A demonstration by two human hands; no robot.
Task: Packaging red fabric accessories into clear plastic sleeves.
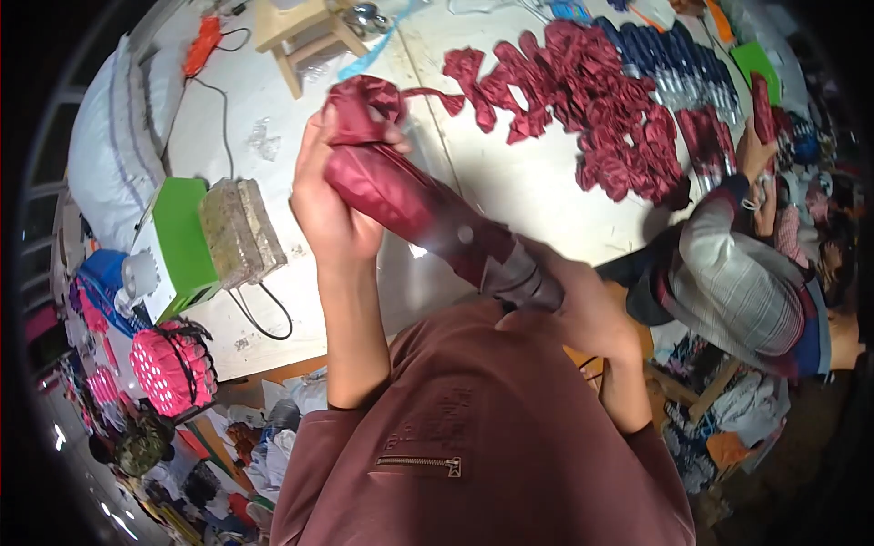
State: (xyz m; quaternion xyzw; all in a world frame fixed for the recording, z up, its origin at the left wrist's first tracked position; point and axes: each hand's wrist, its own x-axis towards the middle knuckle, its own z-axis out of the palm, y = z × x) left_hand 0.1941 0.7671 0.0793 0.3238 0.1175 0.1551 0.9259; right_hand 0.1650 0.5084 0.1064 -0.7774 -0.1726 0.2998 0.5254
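Note:
A folded maroon umbrella [401,198] lies slantwise in front of my chest, its dark handle end toward me at the right. My right hand [592,305] is wrapped round that handle end. At the far end my left hand [332,196] holds the umbrella's body from the left side. Bunched maroon cloth [364,102], which looks like a sleeve, sits at the top of the left hand's fingers. Whether the umbrella's tip is inside this cloth is hidden. A thin maroon strip runs from the cloth toward the pile on the table.
A heap of crumpled maroon cloth sleeves [583,91] covers the table's far middle. Several navy folded umbrellas [669,64] lie beyond it. At right, a co-worker's hand [754,155] holds a maroon umbrella. A brick-like block [241,232] leans by a green box [182,246]; a wooden stool [305,36] stands far left.

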